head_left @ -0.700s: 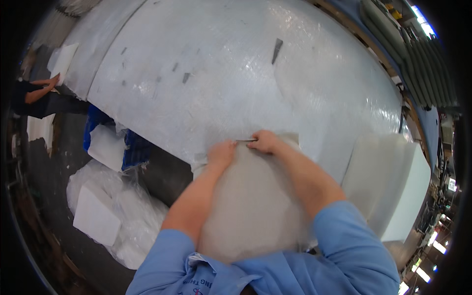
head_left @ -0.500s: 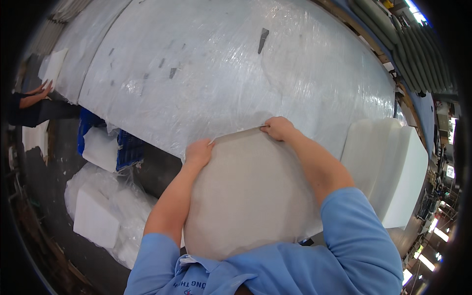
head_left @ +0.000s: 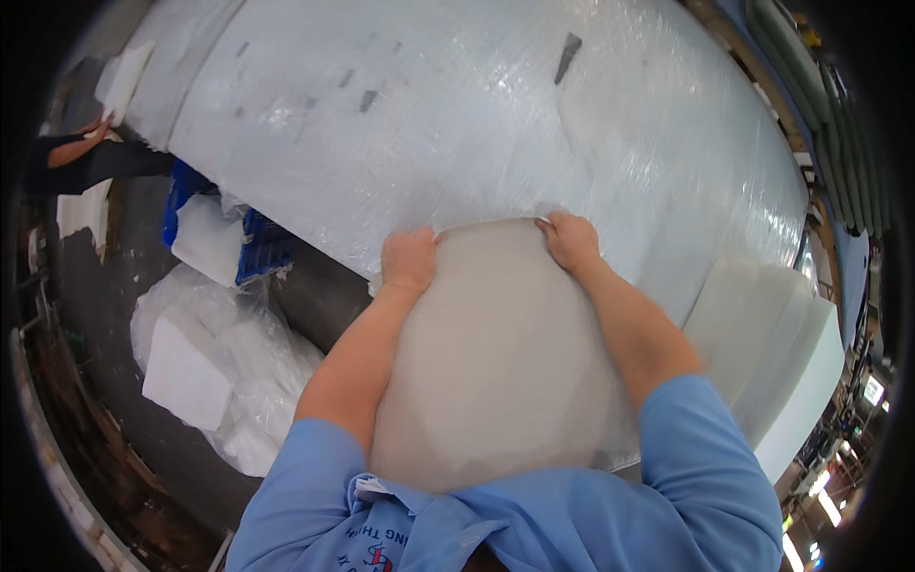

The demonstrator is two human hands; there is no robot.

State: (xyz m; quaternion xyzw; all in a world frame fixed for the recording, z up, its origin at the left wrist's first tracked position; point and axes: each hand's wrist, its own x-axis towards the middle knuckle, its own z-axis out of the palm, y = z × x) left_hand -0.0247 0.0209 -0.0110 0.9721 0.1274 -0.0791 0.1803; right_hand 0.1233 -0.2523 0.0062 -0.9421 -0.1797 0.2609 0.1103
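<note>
A beige, fabric-like padded piece with rounded sides [head_left: 505,343] lies in front of my body, its near end against my shirt. My left hand [head_left: 410,260] is closed on its far left corner. At the far right corner my right hand [head_left: 572,240] pinches the edge between thumb and fingers. Between the two hands the far edge runs fairly straight. Beneath and beyond it spreads a wide work table wrapped in clear plastic film [head_left: 457,124]. The underside of the beige piece is hidden.
White foam pieces [head_left: 762,353] stand at the right. On the floor at left are a blue crate [head_left: 267,243] and a clear bag with white foam blocks [head_left: 238,362]. Another person's hand [head_left: 100,126] is at the far left. Grey-green pads [head_left: 848,143] hang or lean at upper right.
Both hands still hold the far edge of the beige piece, which now looks flatter and straighter there. The whole view has shifted, with the table and crate appearing slightly higher and further right.
</note>
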